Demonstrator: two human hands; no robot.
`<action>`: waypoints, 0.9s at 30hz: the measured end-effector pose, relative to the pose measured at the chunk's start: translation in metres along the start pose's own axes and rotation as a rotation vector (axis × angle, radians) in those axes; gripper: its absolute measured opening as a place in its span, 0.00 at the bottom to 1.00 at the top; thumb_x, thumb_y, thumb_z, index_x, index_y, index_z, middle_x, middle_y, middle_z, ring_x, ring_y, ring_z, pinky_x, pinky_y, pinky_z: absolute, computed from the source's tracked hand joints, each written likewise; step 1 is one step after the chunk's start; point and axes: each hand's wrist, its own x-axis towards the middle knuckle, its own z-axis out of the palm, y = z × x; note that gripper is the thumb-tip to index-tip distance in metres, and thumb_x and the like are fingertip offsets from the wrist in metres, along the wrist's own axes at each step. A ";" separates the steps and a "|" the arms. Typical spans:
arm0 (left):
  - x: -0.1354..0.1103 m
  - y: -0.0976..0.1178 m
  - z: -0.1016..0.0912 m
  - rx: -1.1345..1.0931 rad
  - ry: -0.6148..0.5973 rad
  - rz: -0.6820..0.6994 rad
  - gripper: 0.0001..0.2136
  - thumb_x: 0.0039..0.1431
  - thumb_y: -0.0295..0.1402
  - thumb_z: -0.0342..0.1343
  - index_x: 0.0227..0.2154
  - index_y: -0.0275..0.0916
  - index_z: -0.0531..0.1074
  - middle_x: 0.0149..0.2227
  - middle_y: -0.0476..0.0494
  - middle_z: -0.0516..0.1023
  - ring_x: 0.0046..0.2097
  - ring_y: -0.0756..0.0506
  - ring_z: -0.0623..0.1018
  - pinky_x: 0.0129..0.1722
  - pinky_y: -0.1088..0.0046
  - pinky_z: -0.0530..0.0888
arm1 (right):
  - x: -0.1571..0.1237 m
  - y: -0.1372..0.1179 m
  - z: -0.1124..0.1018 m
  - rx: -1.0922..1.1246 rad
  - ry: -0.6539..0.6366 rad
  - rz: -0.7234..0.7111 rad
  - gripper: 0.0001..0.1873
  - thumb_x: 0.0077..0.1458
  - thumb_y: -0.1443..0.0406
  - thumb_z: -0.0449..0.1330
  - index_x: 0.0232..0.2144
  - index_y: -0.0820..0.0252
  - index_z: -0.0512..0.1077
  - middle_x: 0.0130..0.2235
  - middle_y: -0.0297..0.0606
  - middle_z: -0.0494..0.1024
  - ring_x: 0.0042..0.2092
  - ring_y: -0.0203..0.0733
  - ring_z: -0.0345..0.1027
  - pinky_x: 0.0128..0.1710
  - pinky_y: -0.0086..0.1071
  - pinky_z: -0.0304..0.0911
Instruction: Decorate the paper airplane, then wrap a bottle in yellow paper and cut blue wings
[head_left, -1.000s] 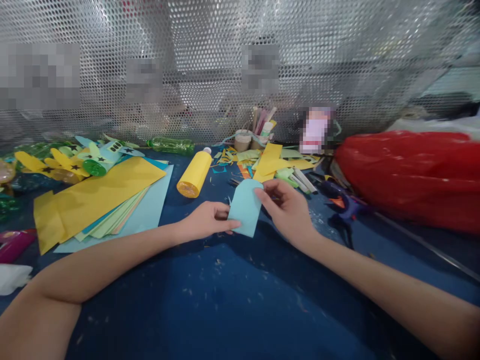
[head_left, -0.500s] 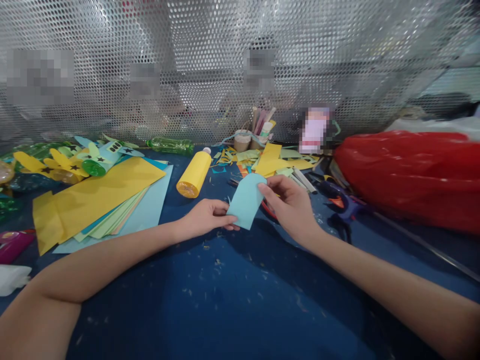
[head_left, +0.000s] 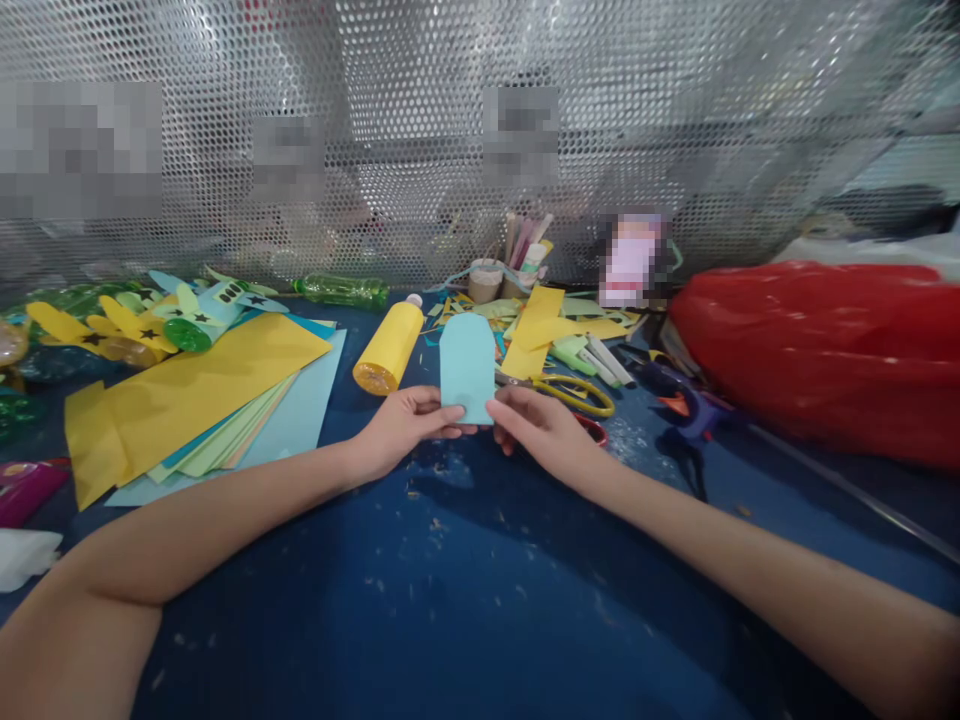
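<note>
A light blue piece of paper (head_left: 466, 365), rounded at the top and straight at the bottom, is held upright above the dark blue table (head_left: 420, 610). My left hand (head_left: 409, 425) pinches its lower left corner, thumb in front. At the lower right corner my right hand (head_left: 536, 425) grips the edge between thumb and fingers. Just behind the right hand lie yellow-handled scissors (head_left: 581, 393), their blades partly hidden. A red handle (head_left: 595, 430) shows beside that hand. To the left of the paper lies a yellow-wrapped bottle (head_left: 390, 345).
Sheets of coloured paper (head_left: 217, 390) are stacked at left, near paper-decorated bottles (head_left: 199, 325). Yellow paper strips (head_left: 536, 325), markers (head_left: 609, 360) and a cup (head_left: 486, 283) stand behind. A purple glue gun (head_left: 694, 405) and red plastic bag (head_left: 817, 350) are at right.
The light blue paper has turned from tilted to upright and shifted slightly left and up. My right hand has slid from its rounded top to the lower right corner, uncovering the yellow-handled scissors.
</note>
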 end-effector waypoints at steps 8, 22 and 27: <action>-0.002 0.001 0.002 0.061 0.005 0.040 0.15 0.50 0.41 0.65 0.37 0.35 0.77 0.36 0.40 0.82 0.38 0.46 0.80 0.38 0.73 0.75 | -0.003 0.003 0.003 -0.178 0.034 -0.057 0.20 0.53 0.48 0.58 0.26 0.58 0.64 0.23 0.32 0.68 0.24 0.35 0.63 0.23 0.30 0.61; -0.002 0.001 0.002 0.056 0.005 0.024 0.16 0.50 0.41 0.64 0.38 0.34 0.76 0.37 0.39 0.82 0.39 0.46 0.81 0.40 0.71 0.75 | -0.004 0.007 0.004 -0.110 0.024 -0.057 0.19 0.54 0.50 0.59 0.24 0.58 0.64 0.22 0.31 0.70 0.22 0.34 0.63 0.22 0.30 0.61; -0.002 0.001 0.003 0.057 0.015 0.026 0.17 0.49 0.41 0.65 0.37 0.35 0.76 0.37 0.40 0.82 0.39 0.46 0.81 0.40 0.71 0.75 | -0.004 0.008 0.005 -0.067 0.032 -0.039 0.19 0.51 0.50 0.61 0.23 0.57 0.63 0.22 0.31 0.70 0.22 0.33 0.62 0.22 0.30 0.60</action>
